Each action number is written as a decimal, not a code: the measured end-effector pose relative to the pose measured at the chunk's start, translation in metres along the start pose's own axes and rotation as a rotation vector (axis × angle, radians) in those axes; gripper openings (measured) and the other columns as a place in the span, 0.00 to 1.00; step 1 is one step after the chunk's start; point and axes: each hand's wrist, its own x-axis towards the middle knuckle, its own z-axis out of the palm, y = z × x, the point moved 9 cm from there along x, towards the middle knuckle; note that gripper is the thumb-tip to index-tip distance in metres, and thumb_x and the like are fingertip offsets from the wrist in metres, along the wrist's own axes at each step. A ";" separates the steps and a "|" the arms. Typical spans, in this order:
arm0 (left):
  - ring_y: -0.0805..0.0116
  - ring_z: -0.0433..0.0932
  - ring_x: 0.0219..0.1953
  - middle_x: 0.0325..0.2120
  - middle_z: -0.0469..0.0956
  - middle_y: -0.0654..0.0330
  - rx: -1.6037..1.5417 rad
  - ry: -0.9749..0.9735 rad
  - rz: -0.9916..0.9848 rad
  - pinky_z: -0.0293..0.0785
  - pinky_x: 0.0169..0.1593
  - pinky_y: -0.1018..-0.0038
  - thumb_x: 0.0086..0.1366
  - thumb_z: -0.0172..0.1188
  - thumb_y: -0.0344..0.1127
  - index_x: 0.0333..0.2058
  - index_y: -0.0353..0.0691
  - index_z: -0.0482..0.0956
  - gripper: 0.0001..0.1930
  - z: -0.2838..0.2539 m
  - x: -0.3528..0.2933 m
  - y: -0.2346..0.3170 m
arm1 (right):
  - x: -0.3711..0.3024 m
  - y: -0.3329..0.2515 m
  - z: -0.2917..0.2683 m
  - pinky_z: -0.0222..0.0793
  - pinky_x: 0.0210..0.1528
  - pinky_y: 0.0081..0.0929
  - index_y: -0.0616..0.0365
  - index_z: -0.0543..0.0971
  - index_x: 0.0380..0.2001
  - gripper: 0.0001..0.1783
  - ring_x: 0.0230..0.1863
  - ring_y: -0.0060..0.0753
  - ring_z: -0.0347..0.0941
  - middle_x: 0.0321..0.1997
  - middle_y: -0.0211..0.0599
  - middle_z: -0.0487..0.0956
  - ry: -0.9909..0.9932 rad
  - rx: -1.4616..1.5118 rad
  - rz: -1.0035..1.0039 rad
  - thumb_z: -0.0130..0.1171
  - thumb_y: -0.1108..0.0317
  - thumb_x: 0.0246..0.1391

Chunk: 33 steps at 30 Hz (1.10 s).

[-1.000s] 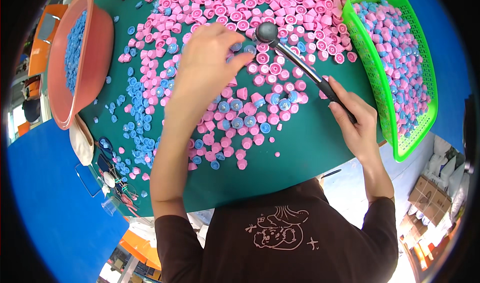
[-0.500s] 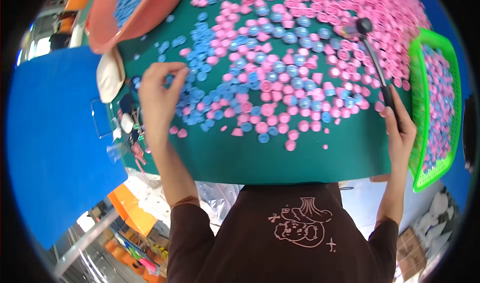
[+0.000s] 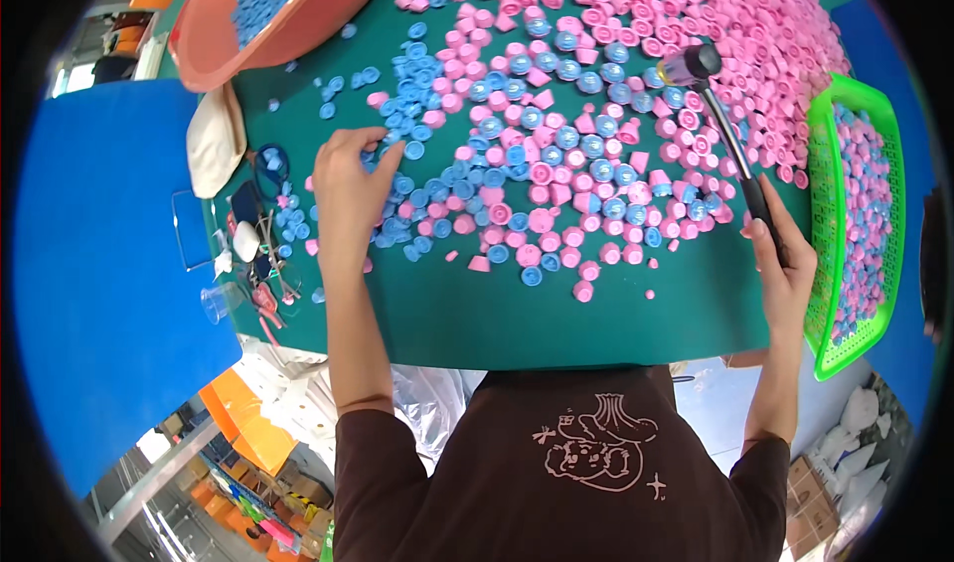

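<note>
My right hand [image 3: 790,282] is wrapped around the black grip of a mallet [image 3: 740,150]. The mallet's head, with a black end and a clear yellowish end, is over the far right of the pieces. My left hand [image 3: 348,186] is at the left edge of the blue pieces, its thumb and forefinger bent around a small blue cap [image 3: 382,148]; the fingers partly hide it. Around it lie loose blue caps [image 3: 405,105]. Small pink cup-shaped pieces [image 3: 542,219] spread across the middle, some topped with shiny blue caps [image 3: 566,137].
A dense heap of pink pieces [image 3: 735,10] fills the far right. A green basket [image 3: 823,348] of mixed pieces stands at the right edge. At the far left is a reddish basin [image 3: 328,30] of blue caps, near a white pouch [image 3: 217,145], small tools [image 3: 266,299] and a plastic cup [image 3: 216,304].
My left hand has moved right, in among the blue caps. The mallet in my right hand has shifted slightly left and nearer.
</note>
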 end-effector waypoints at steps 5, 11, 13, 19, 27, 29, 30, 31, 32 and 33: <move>0.63 0.76 0.31 0.27 0.77 0.58 0.045 0.015 -0.021 0.71 0.36 0.70 0.51 0.70 0.35 0.33 0.37 0.82 0.12 0.000 0.009 -0.004 | -0.001 -0.002 -0.002 0.52 0.25 0.10 0.55 0.73 0.60 0.24 0.24 0.08 0.60 0.31 0.22 0.77 0.009 -0.055 -0.045 0.58 0.70 0.60; 0.69 0.76 0.32 0.31 0.78 0.61 -0.366 -0.136 0.303 0.71 0.36 0.73 0.50 0.71 0.27 0.35 0.38 0.82 0.13 0.023 0.027 0.142 | -0.007 0.011 -0.021 0.60 0.30 0.12 0.56 0.73 0.60 0.24 0.31 0.12 0.68 0.37 0.28 0.80 0.040 -0.036 0.006 0.59 0.67 0.60; 0.70 0.74 0.30 0.30 0.77 0.62 -0.459 -0.146 0.637 0.68 0.32 0.75 0.50 0.72 0.29 0.36 0.38 0.82 0.13 0.047 0.026 0.198 | -0.010 0.016 -0.022 0.63 0.33 0.14 0.57 0.75 0.58 0.23 0.31 0.15 0.68 0.37 0.32 0.81 0.057 -0.027 -0.006 0.60 0.70 0.59; 0.63 0.75 0.35 0.30 0.77 0.61 -0.413 -0.279 0.723 0.72 0.39 0.69 0.51 0.69 0.32 0.35 0.40 0.83 0.11 0.092 0.039 0.258 | -0.014 0.018 -0.031 0.66 0.35 0.18 0.57 0.76 0.57 0.23 0.29 0.20 0.68 0.34 0.36 0.81 0.071 -0.050 -0.025 0.60 0.73 0.57; 0.61 0.73 0.38 0.29 0.74 0.61 -0.295 -0.395 0.804 0.71 0.43 0.67 0.54 0.66 0.35 0.36 0.40 0.83 0.11 0.120 0.043 0.272 | -0.016 0.028 -0.037 0.65 0.33 0.20 0.58 0.76 0.56 0.22 0.27 0.21 0.67 0.29 0.35 0.77 0.094 -0.039 -0.028 0.60 0.73 0.57; 0.61 0.73 0.38 0.30 0.74 0.60 -0.313 -0.397 0.796 0.70 0.43 0.67 0.53 0.67 0.35 0.36 0.40 0.83 0.11 0.119 0.044 0.271 | -0.015 0.031 -0.036 0.66 0.34 0.19 0.58 0.75 0.57 0.23 0.29 0.20 0.69 0.32 0.35 0.79 0.044 -0.068 0.009 0.60 0.73 0.57; 0.61 0.73 0.38 0.30 0.74 0.60 -0.311 -0.396 0.793 0.70 0.43 0.67 0.53 0.67 0.35 0.36 0.40 0.83 0.11 0.118 0.045 0.269 | -0.014 0.033 -0.032 0.66 0.35 0.18 0.58 0.75 0.58 0.23 0.31 0.20 0.71 0.35 0.35 0.80 -0.005 -0.099 0.044 0.60 0.72 0.57; 0.61 0.74 0.37 0.30 0.74 0.60 -0.323 -0.385 0.793 0.71 0.43 0.67 0.53 0.68 0.35 0.36 0.40 0.82 0.12 0.115 0.046 0.269 | -0.016 0.030 -0.032 0.66 0.35 0.18 0.58 0.75 0.58 0.23 0.31 0.20 0.71 0.35 0.35 0.80 -0.007 -0.100 0.044 0.60 0.72 0.57; 0.61 0.74 0.37 0.30 0.75 0.60 -0.335 -0.373 0.793 0.71 0.42 0.67 0.52 0.69 0.35 0.36 0.40 0.82 0.12 0.110 0.046 0.268 | -0.018 0.021 -0.034 0.65 0.34 0.19 0.58 0.75 0.57 0.24 0.30 0.20 0.70 0.33 0.35 0.79 0.021 -0.142 -0.017 0.60 0.74 0.56; 0.61 0.74 0.37 0.30 0.75 0.60 -0.335 -0.371 0.789 0.71 0.42 0.67 0.52 0.69 0.35 0.36 0.40 0.82 0.12 0.104 0.048 0.267 | -0.019 0.013 -0.035 0.64 0.33 0.19 0.59 0.75 0.57 0.24 0.29 0.20 0.69 0.31 0.35 0.77 0.049 -0.183 -0.080 0.60 0.75 0.56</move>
